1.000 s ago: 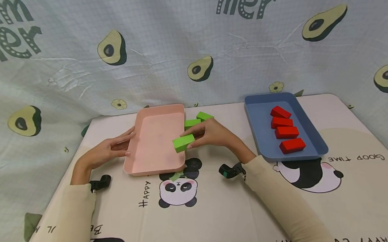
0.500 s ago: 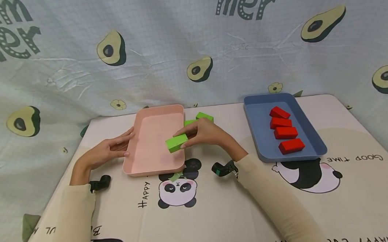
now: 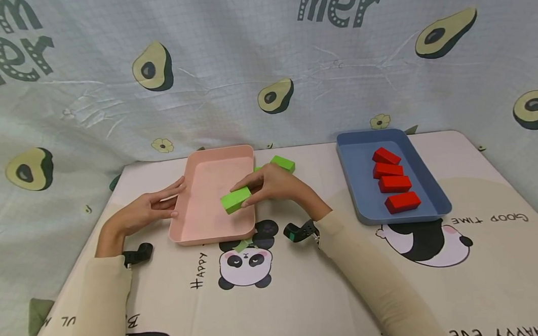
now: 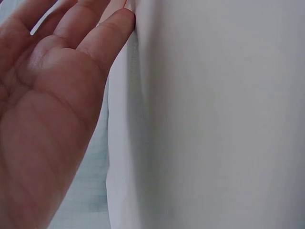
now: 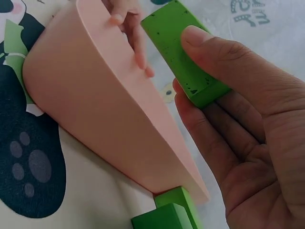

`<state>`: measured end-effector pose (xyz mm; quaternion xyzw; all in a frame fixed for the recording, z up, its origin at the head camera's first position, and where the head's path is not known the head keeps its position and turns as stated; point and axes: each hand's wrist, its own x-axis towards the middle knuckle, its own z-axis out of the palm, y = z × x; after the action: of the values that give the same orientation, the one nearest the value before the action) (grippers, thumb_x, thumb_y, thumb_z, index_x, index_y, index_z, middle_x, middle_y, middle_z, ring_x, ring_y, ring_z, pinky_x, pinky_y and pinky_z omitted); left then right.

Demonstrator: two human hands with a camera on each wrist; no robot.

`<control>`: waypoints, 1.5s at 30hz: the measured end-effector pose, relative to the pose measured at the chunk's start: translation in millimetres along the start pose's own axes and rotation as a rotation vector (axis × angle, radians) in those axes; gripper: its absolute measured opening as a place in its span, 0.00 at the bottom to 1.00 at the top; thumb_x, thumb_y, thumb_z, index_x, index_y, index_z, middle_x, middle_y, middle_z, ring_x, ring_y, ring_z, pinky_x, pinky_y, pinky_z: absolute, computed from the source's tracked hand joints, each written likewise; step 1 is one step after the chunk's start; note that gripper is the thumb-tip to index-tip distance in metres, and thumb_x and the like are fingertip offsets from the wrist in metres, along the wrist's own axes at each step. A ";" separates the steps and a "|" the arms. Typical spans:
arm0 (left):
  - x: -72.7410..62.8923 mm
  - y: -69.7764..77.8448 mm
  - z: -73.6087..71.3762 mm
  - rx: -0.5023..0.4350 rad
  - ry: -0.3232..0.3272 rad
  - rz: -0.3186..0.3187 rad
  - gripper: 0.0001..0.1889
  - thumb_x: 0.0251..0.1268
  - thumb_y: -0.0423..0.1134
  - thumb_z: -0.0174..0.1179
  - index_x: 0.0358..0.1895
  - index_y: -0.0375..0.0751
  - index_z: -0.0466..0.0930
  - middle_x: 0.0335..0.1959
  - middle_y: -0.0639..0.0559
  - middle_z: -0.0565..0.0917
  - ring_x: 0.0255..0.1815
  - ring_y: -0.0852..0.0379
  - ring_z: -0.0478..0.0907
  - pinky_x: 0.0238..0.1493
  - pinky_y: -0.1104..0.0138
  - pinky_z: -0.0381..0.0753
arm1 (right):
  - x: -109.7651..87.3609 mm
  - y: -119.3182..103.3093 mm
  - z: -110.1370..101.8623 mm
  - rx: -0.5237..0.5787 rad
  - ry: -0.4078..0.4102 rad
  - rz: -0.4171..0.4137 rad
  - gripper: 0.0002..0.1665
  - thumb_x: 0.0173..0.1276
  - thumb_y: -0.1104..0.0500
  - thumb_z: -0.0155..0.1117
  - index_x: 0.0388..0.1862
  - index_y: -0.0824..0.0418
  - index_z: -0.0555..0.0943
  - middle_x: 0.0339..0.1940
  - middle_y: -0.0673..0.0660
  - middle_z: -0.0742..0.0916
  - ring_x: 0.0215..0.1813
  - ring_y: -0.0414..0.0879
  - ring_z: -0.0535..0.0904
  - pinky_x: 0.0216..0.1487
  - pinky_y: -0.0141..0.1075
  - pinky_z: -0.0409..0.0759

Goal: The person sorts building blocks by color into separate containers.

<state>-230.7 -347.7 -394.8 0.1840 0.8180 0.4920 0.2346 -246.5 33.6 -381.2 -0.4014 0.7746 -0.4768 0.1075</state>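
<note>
Right wrist view, not legible from the head: dark specks on the green block (image 5: 171, 47), pinched between thumb and fingers of the right hand (image 3: 272, 183) — we find it raised over the pink tray (image 3: 201, 225), apart from the rim. Item, two other green blocks (image 5: 164, 219) at the tray's right wall, one mostly hidden by that hand in the head view. Left wrist view: chiefly palm and pale cloth; from the head we see the left hand (image 3: 143, 210), fingers extended, touching the tray's left side. Surface: panda-printed tablecloth (image 3: 298, 293); behind, avocado-print curtain (image 3: 226, 48). Right: blue tray (image 3: 362, 196), four red blocks (image 3: 395, 183) in a row. Edges: both trays sit near the table's far edge — tablecloth stretches between them and widely on the near side.
</note>
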 end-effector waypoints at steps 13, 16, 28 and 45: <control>0.0 0.1 0.1 -0.016 -0.009 0.011 0.43 0.66 0.35 0.68 0.81 0.41 0.54 0.84 0.57 0.45 0.68 0.80 0.65 0.62 0.79 0.71 | 17.3 3.9 2.1 -0.004 -0.040 -0.035 0.24 0.55 0.59 0.83 0.53 0.55 0.90 0.45 0.47 0.91 0.41 0.38 0.85 0.46 0.33 0.83; 1.5 0.6 -0.3 0.005 -0.002 0.015 0.43 0.66 0.36 0.69 0.81 0.42 0.55 0.84 0.58 0.46 0.67 0.80 0.66 0.61 0.79 0.71 | 21.5 4.2 2.4 -0.029 -0.051 -0.053 0.24 0.55 0.58 0.83 0.52 0.54 0.90 0.45 0.46 0.91 0.40 0.38 0.84 0.46 0.32 0.83; 2.4 4.6 -1.3 0.075 0.024 -0.035 0.42 0.64 0.41 0.71 0.80 0.47 0.59 0.84 0.60 0.47 0.69 0.79 0.65 0.61 0.82 0.69 | 43.6 -3.0 7.6 0.011 -0.125 -0.052 0.22 0.57 0.61 0.81 0.52 0.57 0.90 0.48 0.49 0.91 0.44 0.39 0.84 0.50 0.32 0.83; 4.9 2.8 -5.6 0.121 0.039 -0.044 0.41 0.62 0.42 0.72 0.78 0.48 0.64 0.83 0.62 0.51 0.68 0.77 0.67 0.61 0.83 0.66 | 72.9 -7.1 14.3 -0.037 -0.228 -0.081 0.24 0.57 0.59 0.81 0.54 0.56 0.89 0.45 0.47 0.91 0.41 0.39 0.85 0.49 0.32 0.83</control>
<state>-237.7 -347.9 -391.0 0.1700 0.8546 0.4396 0.2177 -282.6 -30.1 -367.1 -0.4857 0.7493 -0.4175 0.1681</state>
